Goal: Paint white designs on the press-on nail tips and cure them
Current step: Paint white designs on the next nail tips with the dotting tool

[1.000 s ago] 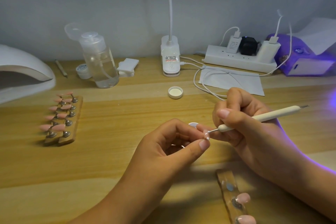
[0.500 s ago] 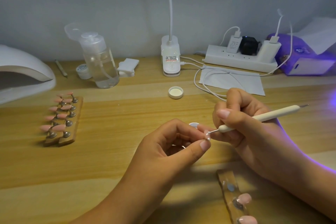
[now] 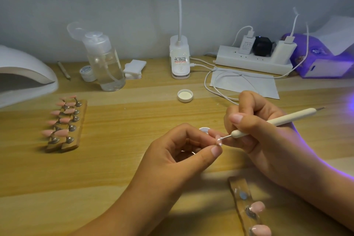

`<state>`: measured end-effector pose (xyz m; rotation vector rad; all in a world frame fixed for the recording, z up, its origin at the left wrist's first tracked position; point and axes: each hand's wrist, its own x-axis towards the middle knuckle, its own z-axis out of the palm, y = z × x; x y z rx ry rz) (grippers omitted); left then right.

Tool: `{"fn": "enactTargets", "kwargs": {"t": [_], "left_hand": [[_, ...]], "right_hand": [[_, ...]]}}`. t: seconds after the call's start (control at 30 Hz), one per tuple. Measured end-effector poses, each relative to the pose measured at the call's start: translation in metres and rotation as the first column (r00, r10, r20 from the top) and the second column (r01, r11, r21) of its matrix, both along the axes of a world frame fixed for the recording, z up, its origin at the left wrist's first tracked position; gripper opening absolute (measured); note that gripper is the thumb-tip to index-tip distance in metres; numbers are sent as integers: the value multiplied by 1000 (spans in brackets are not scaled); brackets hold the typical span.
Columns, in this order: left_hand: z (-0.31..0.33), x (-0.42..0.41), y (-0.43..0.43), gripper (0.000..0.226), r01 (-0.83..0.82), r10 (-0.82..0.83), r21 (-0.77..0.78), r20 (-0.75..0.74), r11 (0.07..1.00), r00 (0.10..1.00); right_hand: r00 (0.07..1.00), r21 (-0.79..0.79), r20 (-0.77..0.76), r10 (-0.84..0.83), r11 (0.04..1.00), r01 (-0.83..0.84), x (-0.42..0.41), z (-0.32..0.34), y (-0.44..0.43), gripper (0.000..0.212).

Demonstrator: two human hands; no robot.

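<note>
Fingers (image 3: 214,151) of L hand (image 3: 172,157) pinch 1 nail tip (image 3: 218,140), R hand (image 3: 264,140) grips 1 pen (image 3: 277,121) touching it, near holder (image 3: 238,186) bears 2

Left edge crops the white curing lamp (image 3: 23,67).

I see the curing lamp (image 3: 23,74) at the desk's (image 3: 115,159) far left. A rack of nail tips (image 3: 65,126) lies before it and to its right, and a bottle (image 3: 107,67) stands behind that rack. The clip lamp (image 3: 179,57) stands centre back with a cap (image 3: 185,95) before it. The power strip (image 3: 249,61) lies back right, with a paper sheet (image 3: 258,86) before it. A second rack (image 3: 243,203) lies nearest me, right of centre.
</note>
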<state>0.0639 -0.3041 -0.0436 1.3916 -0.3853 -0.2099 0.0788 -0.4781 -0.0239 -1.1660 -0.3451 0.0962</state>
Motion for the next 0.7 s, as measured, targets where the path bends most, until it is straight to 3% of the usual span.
{"fn": "enactTargets", "kwargs": {"t": [0.7], "left_hand": [[0, -1, 1, 10, 3, -3, 5, -6, 1000, 1000]], "right_hand": [[1000, -40, -7, -10, 999, 10, 0, -1, -1, 21]]}}
